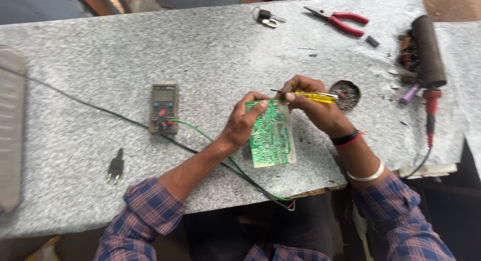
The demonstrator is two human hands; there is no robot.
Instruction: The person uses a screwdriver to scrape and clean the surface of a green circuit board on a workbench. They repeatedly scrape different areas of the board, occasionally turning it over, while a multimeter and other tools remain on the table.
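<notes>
1. The bench (210, 55) is a grey speckled stone slab that fills most of the view; its near edge runs just above the person's lap, and dark floor shows beyond the right end.
2. The left hand (244, 121) grips the board (271, 134) by its top left corner, thumb on the face. The board is a flat green rectangle with pale tracks, held tilted over the bench near the front edge.
3. The right hand (311, 103) is clenched around a screwdriver (315, 96) with a clear yellow handle; its thin shaft points left, over the board's top edge.
4. A green wire (210, 140) and a black cable (100, 109) cross the bench from the left and run under the left forearm to the front edge.
5. A brown meter (164, 108) lies flat just left of the hands. A small black plug (115, 168) lies further left — well apart.
6. A round dark tin (346, 94) sits just right of the right hand.
7. At the far edge lie red-handled pliers (340, 21) and keys (268, 18).
8. At the right end a dark cylinder (429, 50) sits by a heap of scraps, beside a red-handled iron (431, 110).
9. Open room lies on the left and in the middle of the slab — the right end is crowded.
</notes>
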